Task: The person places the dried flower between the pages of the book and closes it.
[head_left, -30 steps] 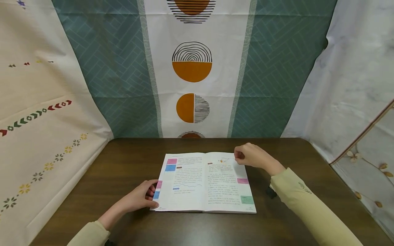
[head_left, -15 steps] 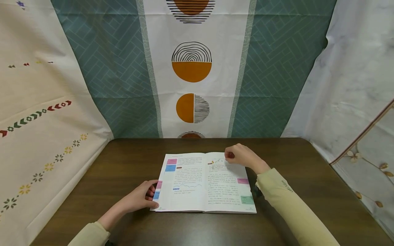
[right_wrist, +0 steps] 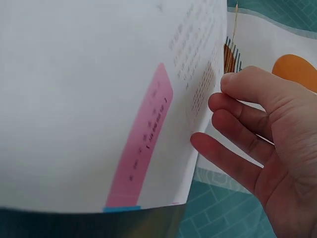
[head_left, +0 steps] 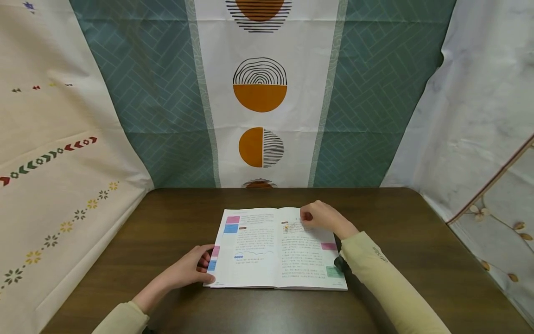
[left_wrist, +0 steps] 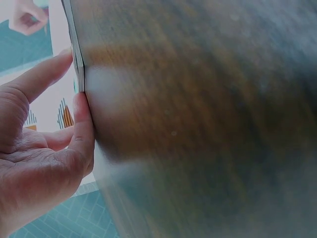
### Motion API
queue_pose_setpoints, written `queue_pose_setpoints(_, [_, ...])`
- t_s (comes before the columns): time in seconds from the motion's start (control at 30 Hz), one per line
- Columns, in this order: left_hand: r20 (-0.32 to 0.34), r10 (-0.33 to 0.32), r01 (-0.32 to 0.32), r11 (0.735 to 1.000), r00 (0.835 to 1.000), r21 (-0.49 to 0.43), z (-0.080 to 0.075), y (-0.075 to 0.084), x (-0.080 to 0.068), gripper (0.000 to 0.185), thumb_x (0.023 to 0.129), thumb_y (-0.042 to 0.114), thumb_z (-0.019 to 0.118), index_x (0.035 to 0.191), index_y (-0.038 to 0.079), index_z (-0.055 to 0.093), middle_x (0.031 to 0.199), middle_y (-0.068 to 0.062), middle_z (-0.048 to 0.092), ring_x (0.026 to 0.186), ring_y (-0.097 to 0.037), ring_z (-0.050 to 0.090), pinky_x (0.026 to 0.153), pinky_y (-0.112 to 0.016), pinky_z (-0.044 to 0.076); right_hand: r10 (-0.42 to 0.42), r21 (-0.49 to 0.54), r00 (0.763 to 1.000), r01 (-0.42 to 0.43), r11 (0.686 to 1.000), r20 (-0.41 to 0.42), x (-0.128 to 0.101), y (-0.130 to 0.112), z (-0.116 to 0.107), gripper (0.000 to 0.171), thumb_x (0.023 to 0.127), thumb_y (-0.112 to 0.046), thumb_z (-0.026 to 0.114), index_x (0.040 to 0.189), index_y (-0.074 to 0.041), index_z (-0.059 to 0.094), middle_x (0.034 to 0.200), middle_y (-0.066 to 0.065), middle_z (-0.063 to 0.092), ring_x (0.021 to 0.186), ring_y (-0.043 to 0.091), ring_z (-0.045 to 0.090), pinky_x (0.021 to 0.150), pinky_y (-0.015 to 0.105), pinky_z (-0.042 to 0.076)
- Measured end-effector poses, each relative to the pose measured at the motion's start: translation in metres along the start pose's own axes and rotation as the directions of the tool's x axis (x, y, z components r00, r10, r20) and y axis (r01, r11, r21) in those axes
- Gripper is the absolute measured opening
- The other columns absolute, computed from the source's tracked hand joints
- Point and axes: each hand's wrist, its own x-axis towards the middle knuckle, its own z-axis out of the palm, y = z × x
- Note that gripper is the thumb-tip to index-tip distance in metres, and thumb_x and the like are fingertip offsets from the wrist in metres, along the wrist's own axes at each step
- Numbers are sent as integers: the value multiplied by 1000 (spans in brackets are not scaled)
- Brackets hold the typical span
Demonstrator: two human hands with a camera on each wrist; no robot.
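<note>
An open book (head_left: 254, 273) lies on the dark wooden table, its printed pages facing up. My left hand (head_left: 189, 266) holds the book's left edge, thumb at the lower corner and fingertips higher along the side. Over the upper part of the right page, my right hand (head_left: 321, 217) pinches a thin gold strand (right_wrist: 235, 25) between thumb and forefinger. A small orange-gold piece (head_left: 286, 228) shows on or just above the page, left of that hand. In the right wrist view the other fingers of the right hand are loosely spread beside the page.
Bare brown tabletop (head_left: 400, 264) surrounds the book. A patterned green and white cloth (head_left: 267, 106) hangs behind the table's far edge. Light cloths stand at the left (head_left: 62, 222) and right (head_left: 467, 139) sides.
My right hand has moved left over the right page and slightly nearer to me, taking the gold strand with its orange-gold piece toward the book's middle. The left hand and book stay put.
</note>
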Motion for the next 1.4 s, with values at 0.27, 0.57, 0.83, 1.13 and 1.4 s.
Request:
queue_pose_setpoints(0.27, [-1,12,-13,1000,1000,-7,1,0,-1,86,76,16,84,143,-8,36,109,-12,46,99,-22,45,76,-22,48,2,-73,1000,-2,997,6,2,-2,6,12,86,-18,75,77,-20,68,68,-8,56,64,8,47,62,23,41])
queue_pose_setpoints(0.57, [-4,3,-3,1000,1000,0,0,2,-1,86,76,16,84,144,-7,37,109,-12,46,98,-22,46,77,-24,48,6,-148,1000,-2,989,26,2,-6,5,9,85,-21,75,78,-21,70,68,-10,59,62,7,46,60,24,40])
queue_pose_setpoints(0.83, [-5,15,-15,1000,1000,-1,0,1,0,85,76,16,84,143,-7,38,108,-12,46,98,-22,45,76,-22,48,2,-142,999,6,990,50,3,-6,4,8,86,-22,75,80,-21,71,70,-10,60,62,7,47,61,23,41])
queue_pose_setpoints(1.13, [-9,0,0,1000,1000,5,1,2,-1,85,76,16,85,143,-6,38,108,-11,46,98,-22,46,77,-24,48,56,-88,998,-54,995,23,-6,-2,5,7,84,-23,78,84,-19,72,76,-8,64,68,8,51,68,25,47])
queue_pose_setpoints(1.4, [-11,11,-11,1000,1000,-4,1,1,0,84,76,15,84,142,-6,38,108,-11,45,98,-23,45,76,-22,48,147,-9,988,-148,989,-55,-28,-5,2,14,83,-24,79,94,-17,73,81,-5,66,72,10,54,68,27,48])
